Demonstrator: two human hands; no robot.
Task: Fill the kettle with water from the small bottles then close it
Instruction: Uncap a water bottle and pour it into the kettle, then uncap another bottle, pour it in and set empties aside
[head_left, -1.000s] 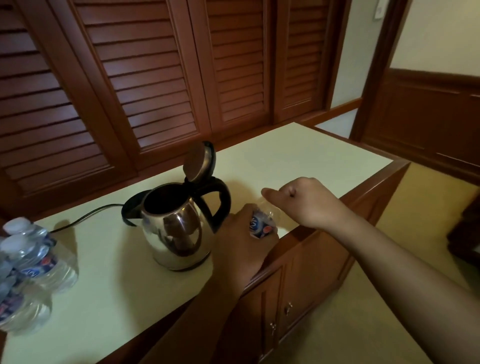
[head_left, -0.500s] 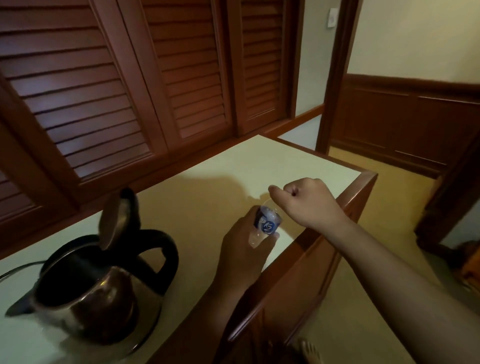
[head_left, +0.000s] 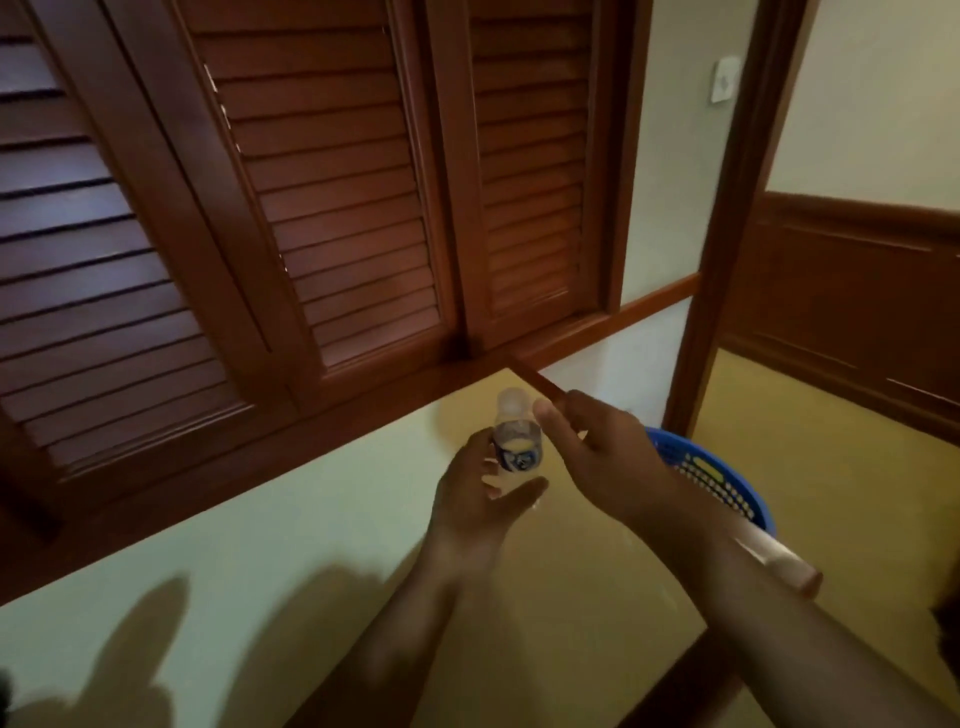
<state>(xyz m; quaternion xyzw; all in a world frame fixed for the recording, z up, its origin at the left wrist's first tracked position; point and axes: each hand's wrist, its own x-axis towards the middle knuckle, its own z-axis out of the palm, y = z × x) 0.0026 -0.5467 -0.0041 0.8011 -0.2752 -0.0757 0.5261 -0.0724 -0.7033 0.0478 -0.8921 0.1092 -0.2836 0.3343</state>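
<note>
My left hand (head_left: 470, 499) grips a small clear bottle (head_left: 517, 449) with a blue label and holds it upright over the far right part of the pale countertop (head_left: 260, 545). A whitish cap (head_left: 513, 401) sits on its neck. The bottle looks see-through; any water level is too blurred to read. My right hand (head_left: 597, 447) is just right of the neck, thumb straight beside the cap, fingers curled, with nothing visible in it. The kettle is out of view.
A blue perforated plastic basket (head_left: 727, 486) stands on the floor just past the countertop's right wooden edge (head_left: 779, 564), partly behind my right forearm. Brown louvred doors (head_left: 337, 208) line the wall behind the counter. A doorway opens at the right.
The view has swung right, so the kettle and spare bottles have left the frame and the basket has appeared. My right hand has come off the bottle top and sits beside it.
</note>
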